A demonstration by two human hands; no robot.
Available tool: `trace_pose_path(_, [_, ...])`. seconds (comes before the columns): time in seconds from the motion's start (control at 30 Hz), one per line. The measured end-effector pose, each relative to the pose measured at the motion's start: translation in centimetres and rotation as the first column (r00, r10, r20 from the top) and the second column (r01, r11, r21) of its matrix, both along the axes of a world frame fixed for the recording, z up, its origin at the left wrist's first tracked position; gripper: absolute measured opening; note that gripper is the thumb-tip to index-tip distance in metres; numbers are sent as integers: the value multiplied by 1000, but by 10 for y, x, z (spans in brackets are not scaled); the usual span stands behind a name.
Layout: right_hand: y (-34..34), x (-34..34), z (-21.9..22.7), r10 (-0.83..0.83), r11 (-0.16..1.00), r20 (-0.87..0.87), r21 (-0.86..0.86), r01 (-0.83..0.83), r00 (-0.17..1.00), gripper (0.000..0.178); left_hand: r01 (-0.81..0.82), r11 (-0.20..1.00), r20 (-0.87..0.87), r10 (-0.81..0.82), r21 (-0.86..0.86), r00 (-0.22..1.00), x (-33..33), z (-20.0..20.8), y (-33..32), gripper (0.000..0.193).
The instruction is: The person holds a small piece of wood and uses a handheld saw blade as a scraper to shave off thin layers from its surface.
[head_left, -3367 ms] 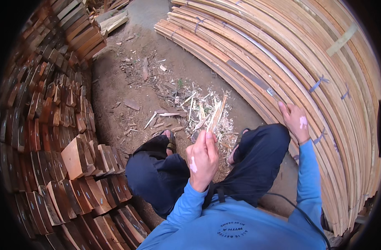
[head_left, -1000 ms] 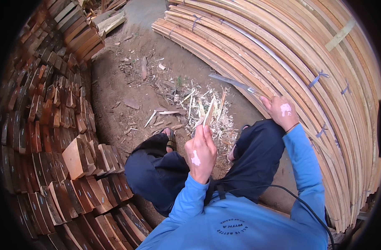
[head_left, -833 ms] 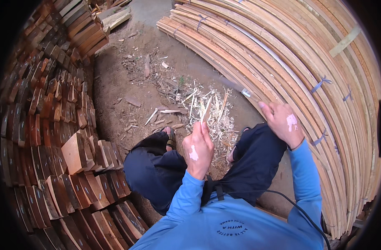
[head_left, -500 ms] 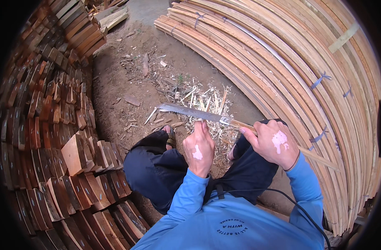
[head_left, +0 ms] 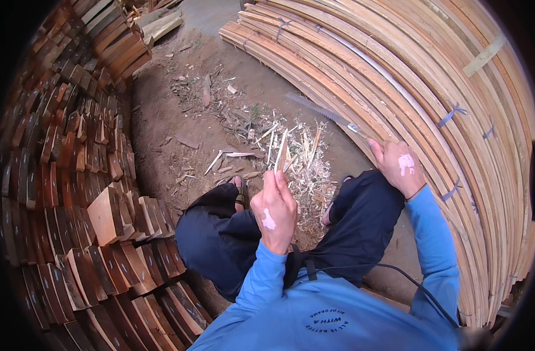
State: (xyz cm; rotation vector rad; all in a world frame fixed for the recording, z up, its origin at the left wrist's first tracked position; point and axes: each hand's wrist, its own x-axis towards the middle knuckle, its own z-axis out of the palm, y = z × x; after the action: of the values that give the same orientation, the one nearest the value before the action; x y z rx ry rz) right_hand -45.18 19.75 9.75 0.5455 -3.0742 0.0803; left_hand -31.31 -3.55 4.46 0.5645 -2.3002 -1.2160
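Observation:
My right hand (head_left: pixel 398 168) is closed around the long wooden handle of a hand saw (head_left: pixel 324 111). Its toothed metal blade points away and to the left, beside the long wooden strips. Between my knees, my left hand (head_left: pixel 274 210) is closed with thumb and fingers pinched on a thin wooden stick (head_left: pixel 282 153). The stick points up and away, above pale wood shavings (head_left: pixel 305 167). Its lower end is hidden in my grip. Blade and stick are apart.
Stacked wooden blocks (head_left: pixel 106 216) rise like a wall on my left. Long wooden strips (head_left: pixel 390 76), tied in bundles, lie along my right. Splinters and bark pieces (head_left: pixel 191 96) litter the dirt ground ahead. A dark cable (head_left: pixel 399 270) crosses my lap.
My right hand has carried the saw away to the right, so its blade no longer crosses above my left hand. My left hand has shifted slightly left, and its stick now shows plainly.

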Motion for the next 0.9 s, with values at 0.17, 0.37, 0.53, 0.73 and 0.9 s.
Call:
trace_pose_path(0.17, [-28,38,40,80,963,173,-266,-31,982,58,-9,1000,7,9,16,1000,-1,-4,7,21])
trace_pose_path(0.37, [-37,60,44,152,985,166,-103,-137,974,55,5,999,12,-5,-36,1000,-4,-12,9,24])
trace_pose_path(0.53, [-11,24,16,107,994,-54,-13,-108,993,58,26,998,-34,-25,50,999,1,4,16,23])
trace_pose_path(0.73, [-28,29,28,84,975,223,-222,-33,971,58,40,992,51,-34,-116,998,-7,-20,12,21])
trace_pose_path(0.9, [-41,58,37,144,989,247,-75,-129,958,55,61,986,75,-49,-155,996,-6,-24,16,23])
